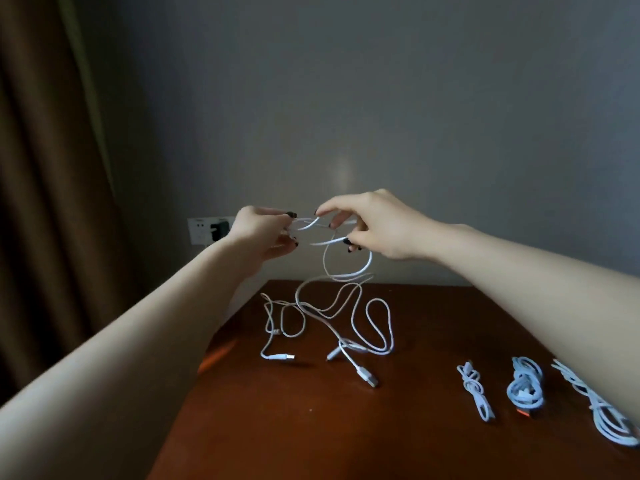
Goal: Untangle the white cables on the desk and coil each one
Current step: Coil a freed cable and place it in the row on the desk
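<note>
Aloft, left grip [264,233] and right grip [363,227] pinch tangled cables [341,339]; coiled bundles [524,386] right, socket [206,230] behind.

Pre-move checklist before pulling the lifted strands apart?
1. Left hand grip on the lifted strands: ok, pinched.
2. Right hand grip on them: ok, pinched.
3. Both hands on one cable: cannot tell.
4. Tangle free of crossings: not ok, loops overlap on the desk.
5. Plug ends loose on the desk: ok.
6. Coiled bundles apart from the tangle: ok.
</note>
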Tool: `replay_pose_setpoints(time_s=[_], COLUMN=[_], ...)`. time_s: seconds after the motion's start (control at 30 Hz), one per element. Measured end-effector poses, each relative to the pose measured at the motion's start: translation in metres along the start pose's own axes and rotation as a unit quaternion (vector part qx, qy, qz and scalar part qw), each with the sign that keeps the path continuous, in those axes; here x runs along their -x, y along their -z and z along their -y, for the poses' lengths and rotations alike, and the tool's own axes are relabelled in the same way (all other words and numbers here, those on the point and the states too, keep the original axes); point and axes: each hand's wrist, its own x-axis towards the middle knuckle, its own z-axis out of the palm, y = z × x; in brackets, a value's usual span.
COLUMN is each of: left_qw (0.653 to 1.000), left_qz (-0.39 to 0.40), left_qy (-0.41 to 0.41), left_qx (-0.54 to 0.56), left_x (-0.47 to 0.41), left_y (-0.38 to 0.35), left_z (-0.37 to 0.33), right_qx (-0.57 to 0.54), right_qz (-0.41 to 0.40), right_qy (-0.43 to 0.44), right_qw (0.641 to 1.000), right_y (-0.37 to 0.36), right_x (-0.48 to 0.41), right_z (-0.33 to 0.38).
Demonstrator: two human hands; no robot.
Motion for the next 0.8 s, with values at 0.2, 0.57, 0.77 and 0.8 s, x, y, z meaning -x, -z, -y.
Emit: replay_pose_setpoints(time_s=[0.2, 0.57, 0.77, 0.8], left_qw=[0.996, 0.921, 0.911, 0.902], left_qz=[-0.037, 0.145, 0.347, 0.369], left_qy=[-0.026, -0.03, 0.031, 0.028], left_qx=[-0.073, -0.36, -0.219, -0.222], left_x=[0.019, 0.049, 0.083, 0.087], left_y=[0.05, 0.05, 0.026, 0.022], left_z=[-0.018, -0.004, 0.004, 0.007], right_qx=[0.04, -0.019, -0.117, -0.151], right_qz=[0.01, -0.142, -0.269, -0.287], right_qy=[-0.022, -0.078, -0.135, -0.147], right_qw=[0.999, 0.987, 0.946, 0.934], right_y=[0.008, 0.04, 0.056, 0.059], right_x=[0.009, 0.024, 0.035, 0.037], right_z=[0.023, 0.05, 0.052, 0.052])
